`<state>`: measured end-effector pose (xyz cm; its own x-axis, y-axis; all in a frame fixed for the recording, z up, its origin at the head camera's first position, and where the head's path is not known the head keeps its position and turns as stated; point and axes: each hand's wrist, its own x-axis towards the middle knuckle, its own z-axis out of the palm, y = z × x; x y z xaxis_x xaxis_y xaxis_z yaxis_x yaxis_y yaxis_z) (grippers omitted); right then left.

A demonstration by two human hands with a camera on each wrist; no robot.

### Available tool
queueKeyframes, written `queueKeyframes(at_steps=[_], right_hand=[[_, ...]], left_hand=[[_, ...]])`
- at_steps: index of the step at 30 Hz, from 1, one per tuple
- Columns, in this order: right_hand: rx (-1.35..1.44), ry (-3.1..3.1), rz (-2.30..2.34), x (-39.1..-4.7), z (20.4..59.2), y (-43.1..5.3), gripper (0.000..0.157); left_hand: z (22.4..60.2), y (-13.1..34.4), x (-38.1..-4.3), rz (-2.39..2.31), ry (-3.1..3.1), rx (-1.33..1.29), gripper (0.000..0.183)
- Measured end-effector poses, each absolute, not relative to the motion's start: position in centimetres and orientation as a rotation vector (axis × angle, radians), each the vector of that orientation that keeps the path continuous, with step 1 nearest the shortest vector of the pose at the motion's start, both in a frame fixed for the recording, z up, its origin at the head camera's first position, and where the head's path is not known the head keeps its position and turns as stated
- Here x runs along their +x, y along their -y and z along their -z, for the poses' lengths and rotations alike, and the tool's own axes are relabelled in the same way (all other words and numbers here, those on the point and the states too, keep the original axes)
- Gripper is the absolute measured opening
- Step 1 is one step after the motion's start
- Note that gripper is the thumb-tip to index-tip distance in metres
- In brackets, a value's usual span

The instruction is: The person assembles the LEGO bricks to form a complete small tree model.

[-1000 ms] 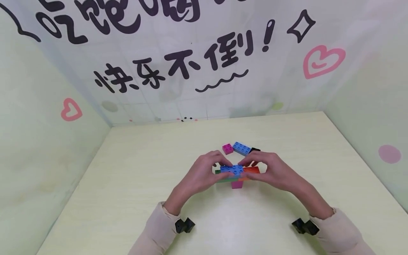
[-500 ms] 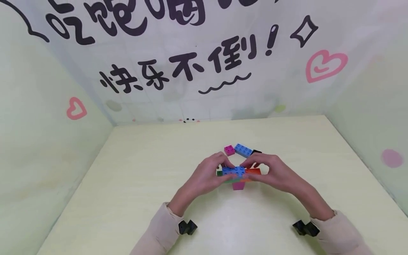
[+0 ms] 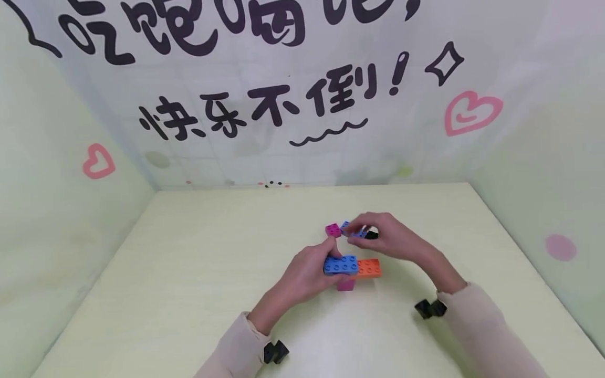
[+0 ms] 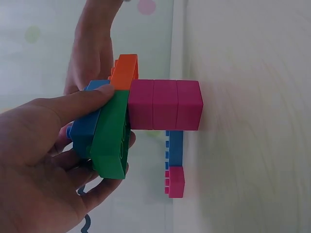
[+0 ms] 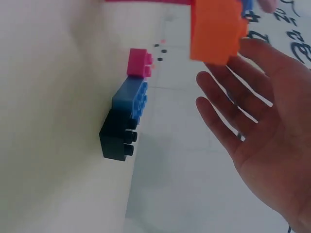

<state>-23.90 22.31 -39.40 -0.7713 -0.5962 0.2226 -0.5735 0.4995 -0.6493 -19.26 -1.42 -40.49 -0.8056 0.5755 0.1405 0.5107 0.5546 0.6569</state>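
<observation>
My left hand (image 3: 307,270) grips a toy-brick build, its thumb and fingers around a blue brick (image 3: 341,265) and the green brick (image 4: 111,141) under it. An orange brick (image 3: 369,268) extends to the right of the green one. Below them stands a column of several magenta bricks (image 4: 165,104), mostly hidden from above. Beyond the build, my right hand (image 3: 389,236) hovers with fingers loosely bent and holds nothing. In the head view its fingertips overlap a loose blue brick (image 5: 129,97).
A loose pink brick (image 3: 333,230) and a black brick (image 5: 115,138) lie at either end of the loose blue one, on the pale table (image 3: 212,252). Printed walls (image 3: 227,163) stand at the back and both sides.
My right hand has let go of the build's right side and moved back toward the loose bricks. My left hand still grips the build, now with the top blue and orange bricks more visible.
</observation>
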Motion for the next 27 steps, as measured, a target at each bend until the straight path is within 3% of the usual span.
queueKeyframes(at_steps=[5, 12, 18, 23, 27], right_hand=[[-1.068, -2.732, 0.770, -28.7, 40.2, -19.9, 0.036], [-0.994, -2.807, 0.519, -30.8, 42.4, -18.4, 0.037], [-0.952, -2.925, 0.693, -28.8, 40.8, -20.7, 0.034], [-0.962, -3.018, 0.908, -24.0, 37.6, -23.3, 0.037], [-1.002, -2.926, 0.948, -20.3, 37.6, -24.0, 0.034]], left_hand=[[41.0, 1.8, -19.4, -1.079, -2.714, 0.974, 0.039], [41.2, 2.5, -19.9, -1.028, -2.724, 1.052, 0.042], [40.9, 1.6, -19.8, -1.009, -2.719, 1.151, 0.041], [41.0, 1.8, -19.9, -1.057, -2.706, 1.112, 0.041], [41.5, 2.3, -19.9, -1.118, -2.697, 1.056, 0.040]])
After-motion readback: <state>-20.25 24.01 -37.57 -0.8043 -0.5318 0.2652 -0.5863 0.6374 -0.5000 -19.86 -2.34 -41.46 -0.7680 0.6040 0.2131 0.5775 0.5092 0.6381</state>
